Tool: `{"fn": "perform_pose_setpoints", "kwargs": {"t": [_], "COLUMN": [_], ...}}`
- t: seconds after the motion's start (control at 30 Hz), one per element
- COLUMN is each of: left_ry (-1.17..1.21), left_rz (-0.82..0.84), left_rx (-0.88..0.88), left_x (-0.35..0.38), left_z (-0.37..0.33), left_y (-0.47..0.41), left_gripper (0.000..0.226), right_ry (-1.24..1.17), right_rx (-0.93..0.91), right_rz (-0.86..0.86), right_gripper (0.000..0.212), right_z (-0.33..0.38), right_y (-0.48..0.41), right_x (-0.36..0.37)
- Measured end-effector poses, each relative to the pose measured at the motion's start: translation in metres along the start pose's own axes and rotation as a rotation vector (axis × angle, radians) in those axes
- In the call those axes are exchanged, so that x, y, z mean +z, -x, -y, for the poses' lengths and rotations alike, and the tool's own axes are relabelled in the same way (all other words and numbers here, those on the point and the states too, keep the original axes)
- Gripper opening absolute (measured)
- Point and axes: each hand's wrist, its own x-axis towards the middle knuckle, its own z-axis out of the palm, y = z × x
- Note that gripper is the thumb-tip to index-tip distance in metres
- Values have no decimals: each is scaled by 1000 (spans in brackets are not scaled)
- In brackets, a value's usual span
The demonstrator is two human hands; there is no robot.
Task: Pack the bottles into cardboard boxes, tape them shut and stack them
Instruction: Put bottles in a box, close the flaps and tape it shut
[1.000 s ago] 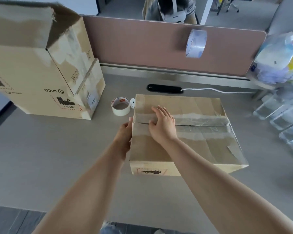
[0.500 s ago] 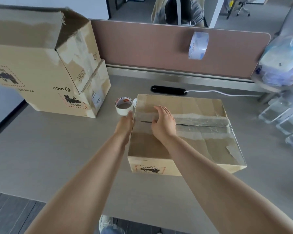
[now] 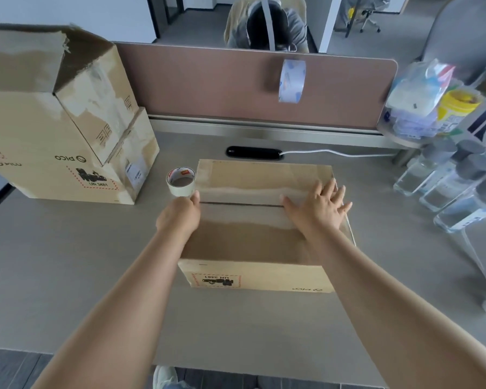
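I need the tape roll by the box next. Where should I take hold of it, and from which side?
Grip the tape roll across its outer wall, coming from above and the left. It stands on its flat side with the core hole facing up, so the curved wall is exposed there. Its right side sits close to the closed box and the left hand is just in front, leaving little room on those sides.

Single view, head-worn camera, wide-angle. Looks forward and down over both forearms onto worktop (image 3: 68, 262). Close: left hand (image 3: 180, 214) and right hand (image 3: 317, 206) mid-frame, box (image 3: 244, 242) under them. Beyond hands, divider (image 3: 208, 80), seated person behind it. Below forearms, worktop's near edge, floor. Straight edges bow near frame borders.
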Motion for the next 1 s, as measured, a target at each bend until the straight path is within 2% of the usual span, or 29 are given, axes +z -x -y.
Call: {"fn": "perform_pose_setpoints", "kwargs": {"t": [0.13,0.33,0.43,0.7,1.0], "left_ry": [-53,-44,-49,-131,-219], "left_rz": [-15,-5,-51,-117,-160], "left_rx": [6,0,-10,-4,-72], "left_x": [-2,-12,-22,-70,-134], "left_z": [7,31,55,150,270], "left_y": [4,10,17,22,7], "left_gripper": [60,60,54,35,33], "right_ry": [-111,-122,-98,-74,-18], "right_rx": [144,141,132,112,93], "right_rz": [33,34,33,82,142], "right_gripper": [112,108,109,111,104], "right_z": [-15,-2,13,91,203], "right_y": [1,22,44,111,186], "right_x": [-5,0,9,39,78]}}
